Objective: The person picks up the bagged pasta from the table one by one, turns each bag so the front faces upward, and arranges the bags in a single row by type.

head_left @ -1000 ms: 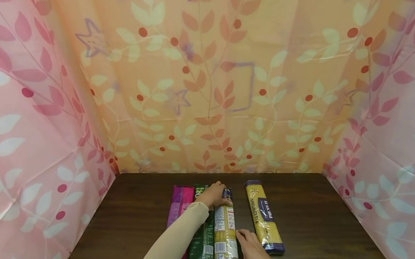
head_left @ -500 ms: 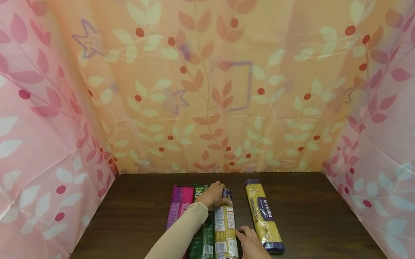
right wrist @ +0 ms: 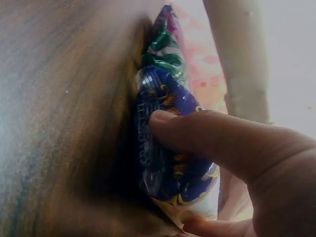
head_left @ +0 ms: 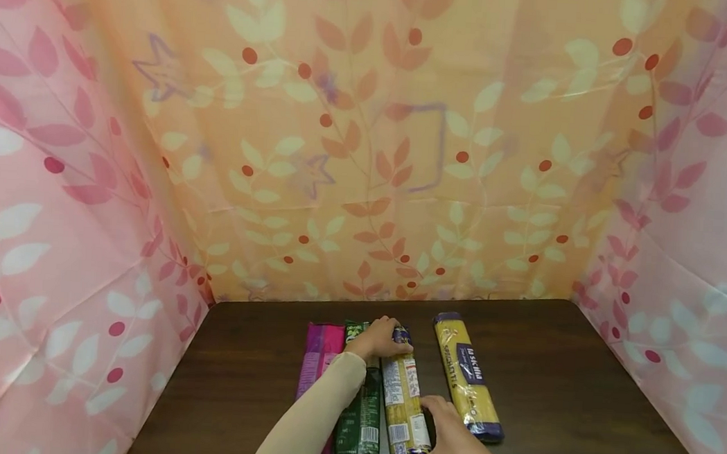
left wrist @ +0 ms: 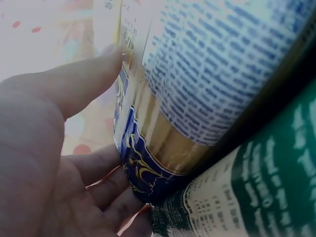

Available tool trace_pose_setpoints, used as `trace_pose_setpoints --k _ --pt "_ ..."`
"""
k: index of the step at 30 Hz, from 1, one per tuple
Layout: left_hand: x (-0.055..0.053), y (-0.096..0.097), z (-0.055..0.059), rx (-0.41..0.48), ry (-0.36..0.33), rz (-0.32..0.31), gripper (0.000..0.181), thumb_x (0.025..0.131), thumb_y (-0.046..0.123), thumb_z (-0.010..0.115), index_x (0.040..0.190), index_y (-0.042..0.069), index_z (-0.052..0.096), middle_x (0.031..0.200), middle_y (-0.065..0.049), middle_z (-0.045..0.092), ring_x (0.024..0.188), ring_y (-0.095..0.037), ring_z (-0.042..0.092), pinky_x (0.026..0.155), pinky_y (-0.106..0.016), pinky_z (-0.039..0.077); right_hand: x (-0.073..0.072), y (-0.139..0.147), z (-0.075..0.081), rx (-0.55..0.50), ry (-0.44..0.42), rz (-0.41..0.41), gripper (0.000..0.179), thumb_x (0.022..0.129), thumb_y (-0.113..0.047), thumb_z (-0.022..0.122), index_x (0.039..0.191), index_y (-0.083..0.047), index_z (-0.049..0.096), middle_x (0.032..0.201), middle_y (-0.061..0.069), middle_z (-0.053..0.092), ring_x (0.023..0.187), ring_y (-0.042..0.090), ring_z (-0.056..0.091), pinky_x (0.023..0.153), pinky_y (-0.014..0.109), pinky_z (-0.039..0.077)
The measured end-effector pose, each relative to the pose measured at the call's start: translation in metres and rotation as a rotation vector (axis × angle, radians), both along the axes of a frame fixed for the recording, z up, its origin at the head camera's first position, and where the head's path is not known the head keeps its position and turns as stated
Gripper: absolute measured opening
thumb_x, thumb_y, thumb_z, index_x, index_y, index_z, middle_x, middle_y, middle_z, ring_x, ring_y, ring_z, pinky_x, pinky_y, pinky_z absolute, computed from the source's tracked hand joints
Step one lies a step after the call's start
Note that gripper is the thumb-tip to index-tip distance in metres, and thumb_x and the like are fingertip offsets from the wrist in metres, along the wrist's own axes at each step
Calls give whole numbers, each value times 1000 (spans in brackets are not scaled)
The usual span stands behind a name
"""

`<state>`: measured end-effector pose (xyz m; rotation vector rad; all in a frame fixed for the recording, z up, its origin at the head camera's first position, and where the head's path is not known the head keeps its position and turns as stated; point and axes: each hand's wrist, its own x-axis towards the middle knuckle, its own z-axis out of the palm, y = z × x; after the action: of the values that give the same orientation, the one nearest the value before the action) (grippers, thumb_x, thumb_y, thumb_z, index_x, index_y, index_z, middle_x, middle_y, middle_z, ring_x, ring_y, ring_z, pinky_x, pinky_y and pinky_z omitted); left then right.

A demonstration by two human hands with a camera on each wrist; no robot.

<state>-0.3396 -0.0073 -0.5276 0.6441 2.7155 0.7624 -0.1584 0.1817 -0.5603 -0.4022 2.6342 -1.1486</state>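
Note:
A clear pack of spaghetti (head_left: 398,396) with blue ends and white printed labels lies lengthwise on the table. At its far end my left hand (head_left: 377,339) grips it; in the left wrist view the thumb (left wrist: 94,79) lies along one side and the fingers curl about the blue end. My right hand (head_left: 453,437) holds the near end, its thumb (right wrist: 170,126) pressed on the blue wrapper in the right wrist view. Left of this pack lies a dark green pack (head_left: 362,421), partly under my left forearm. Beyond it is a pink and purple pack (head_left: 316,366), also partly covered.
Another yellow spaghetti pack (head_left: 468,383) with purple ends lies slightly slanted to the right, apart from the others. The dark wooden table (head_left: 577,407) is bounded by a patterned cloth (head_left: 368,151) at the back and cloth on both sides.
The near end of the held spaghetti pack has swung right with my right hand, and a narrow gap shows between it and the green pack. My left hand keeps its hold.

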Motion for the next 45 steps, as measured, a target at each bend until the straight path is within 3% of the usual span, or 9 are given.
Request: trace_pose_setpoints --k 8,12,17,23,30,37,42,45 --pt "-2 -2 -2 125 -46 24 62 102 40 74 146 0 60 144 -21 59 114 -31 63 101 -51 55 5 3 10 -77 -80 2 103 76 -30 99 156 -1 40 143 27 52 122 44 57 87 61 54" --pt "-4 -3 -4 155 -43 33 58 104 41 71 146 1 61 139 -18 62 109 -28 65 97 -48 57 5 4 15 -146 -77 25 104 77 -21 98 157 1 37 135 22 60 113 36 63 85 50 56" --pt "-6 -5 -3 249 -48 56 55 107 40 67 145 2 61 132 -16 66 106 -28 66 94 -49 58 5 6 20 -235 -82 34 106 77 -8 96 162 1 31 130 24 63 111 37 68 75 36 58" --pt "-6 -5 -2 298 -36 64 64 105 52 67 146 4 60 138 -17 64 113 -31 67 96 -50 57 7 10 23 -252 -90 18 107 79 -7 95 164 -2 30 153 40 41 117 57 64 79 48 61" --pt "-6 -5 -3 388 -30 76 66 102 50 72 148 4 60 137 -19 65 111 -31 69 93 -49 59 10 14 17 -306 -60 48 107 82 -3 91 168 -4 28 161 40 29 121 71 54 91 62 58" --pt "-4 -7 -3 460 -51 114 59 102 42 74 147 6 61 140 -19 65 118 -33 67 97 -52 57 10 17 17 -463 -122 103 104 91 -4 86 172 -7 20 167 42 16 138 69 40 100 65 54" --pt "-5 -9 -1 526 -64 144 58 103 38 74 149 6 59 142 -20 64 120 -36 67 98 -55 57 12 16 20 -456 -48 103 107 93 -15 86 172 -6 15 164 44 24 142 64 39 103 63 53" --pt "-7 -9 -2 560 -69 159 57 103 37 74 149 5 59 142 -21 63 120 -36 67 99 -55 56 12 15 20 -460 -51 60 110 92 -16 88 171 -1 13 159 47 30 139 63 45 103 62 53"
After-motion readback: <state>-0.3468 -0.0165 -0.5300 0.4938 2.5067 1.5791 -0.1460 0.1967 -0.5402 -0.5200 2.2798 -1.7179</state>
